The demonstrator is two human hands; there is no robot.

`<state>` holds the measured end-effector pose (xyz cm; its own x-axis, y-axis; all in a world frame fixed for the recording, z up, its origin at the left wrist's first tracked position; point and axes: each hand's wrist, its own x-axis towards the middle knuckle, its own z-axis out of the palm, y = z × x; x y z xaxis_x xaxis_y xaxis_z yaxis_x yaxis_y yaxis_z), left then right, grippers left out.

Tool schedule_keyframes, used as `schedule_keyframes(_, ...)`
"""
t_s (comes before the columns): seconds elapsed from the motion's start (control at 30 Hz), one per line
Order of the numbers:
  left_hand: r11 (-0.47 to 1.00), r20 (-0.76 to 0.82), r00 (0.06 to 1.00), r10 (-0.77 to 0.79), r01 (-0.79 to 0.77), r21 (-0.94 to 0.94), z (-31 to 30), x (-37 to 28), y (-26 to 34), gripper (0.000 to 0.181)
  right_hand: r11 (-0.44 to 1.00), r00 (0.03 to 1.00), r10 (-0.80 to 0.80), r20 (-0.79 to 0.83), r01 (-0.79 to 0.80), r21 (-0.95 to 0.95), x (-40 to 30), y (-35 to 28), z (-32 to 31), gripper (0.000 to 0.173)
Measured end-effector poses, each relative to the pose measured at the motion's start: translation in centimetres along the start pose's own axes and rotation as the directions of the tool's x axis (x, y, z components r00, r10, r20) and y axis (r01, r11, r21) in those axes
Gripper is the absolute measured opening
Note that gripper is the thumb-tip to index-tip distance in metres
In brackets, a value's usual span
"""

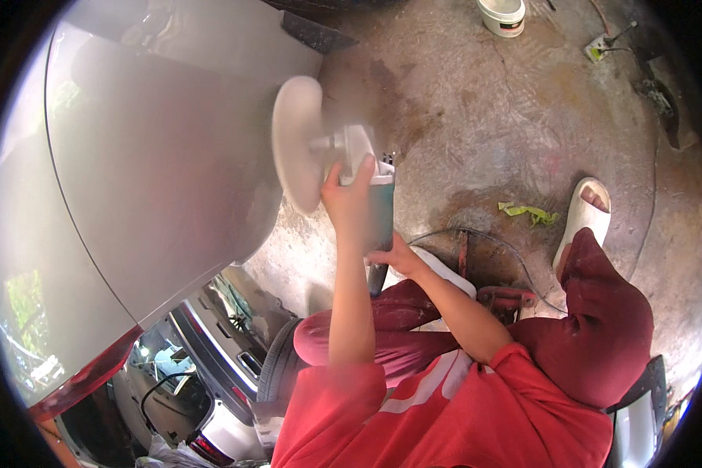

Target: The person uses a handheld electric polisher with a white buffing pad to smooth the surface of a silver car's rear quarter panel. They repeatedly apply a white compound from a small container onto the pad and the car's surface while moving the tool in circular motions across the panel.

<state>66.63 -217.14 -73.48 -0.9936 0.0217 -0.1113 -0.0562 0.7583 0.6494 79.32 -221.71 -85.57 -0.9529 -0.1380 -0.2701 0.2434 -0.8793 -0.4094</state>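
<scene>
My left hand (351, 202) grips the pale gear head and front of a rotary polisher (381, 205) with a green and black body. Further back, my right hand (399, 256) is closed round the black rear of its body. The polisher's round, thick white pad (297, 146) stands on edge, facing a glossy silver-grey car body panel (169, 140). Whether the pad touches the panel cannot be told. A thin dark seam curves down the panel, and a red tail light (88, 374) borders its lower end.
A grey cable (515, 251) loops over the concrete floor beside a red metal floor jack (506, 297). A green-yellow rag (529, 213) lies near my white sandal (591, 205). A white bucket (503, 17) and a power strip (596, 48) are farther off. A tyre (278, 357) stands lower left.
</scene>
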Motion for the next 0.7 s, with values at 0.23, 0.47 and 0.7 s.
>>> schedule_keyframes(0.23, 0.996, -0.054, 0.998, -0.032, 0.037, 0.082, -0.6, 0.0, -2.3, 0.057, 0.993, 0.991, 0.119, 0.053, -0.118, -0.027, -0.3, 2.0, 0.2, 0.046)
schedule_keyframes(0.47, 0.992, -0.129, 0.984, 0.122, -0.122, 0.006, -7.6, -4.0, -2.2, 0.054, 0.998, 0.972, -0.017, 0.233, 0.030, -0.054, -0.7, 1.7, 3.7, 0.107)
schedule_keyframes(0.7, 0.971, -0.145, 0.970, 0.193, -0.210, -0.112, -7.4, -3.5, -0.2, 0.054, 0.965, 0.983, 0.010, 0.182, 0.038, -0.258, -0.5, -2.5, 3.5, 0.109)
